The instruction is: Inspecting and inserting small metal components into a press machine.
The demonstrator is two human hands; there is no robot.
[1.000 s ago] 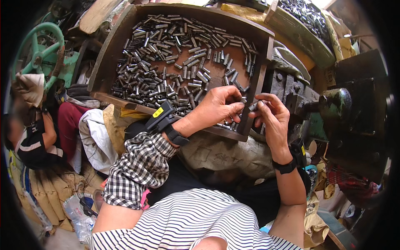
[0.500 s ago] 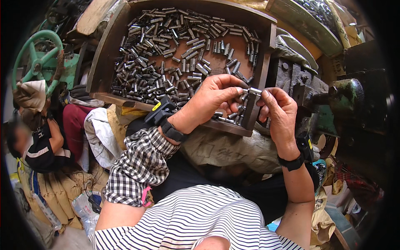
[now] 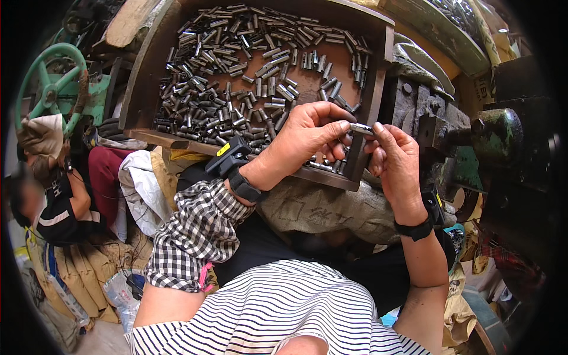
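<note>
A short metal tube [image 3: 361, 129] is pinched at both ends between my two hands, above the right wall of a wooden tray. My left hand [image 3: 313, 131] grips its left end with thumb and forefinger. On the other end, the thumb and fingers of my right hand [image 3: 395, 155] are closed. Beneath and beyond my left hand lie many loose metal tubes [image 3: 204, 100] in the tray [image 3: 145, 77], heaped thickest toward the left and far sides. A few more tubes show in its near right corner, partly covered by my left hand.
At right stands a dark, greasy machine [image 3: 500, 133] close to my right hand. A green handwheel [image 3: 52, 89] is at far left, with another person [image 3: 71, 204] below it. A grey-brown sack [image 3: 331, 210] lies below the tray. Another trough [image 3: 444, 35] of metal parts sits at the far right.
The tube has tilted slightly, its right end a little lower, and my right fingers have shifted on it. Both hands stay in nearly the same place.
</note>
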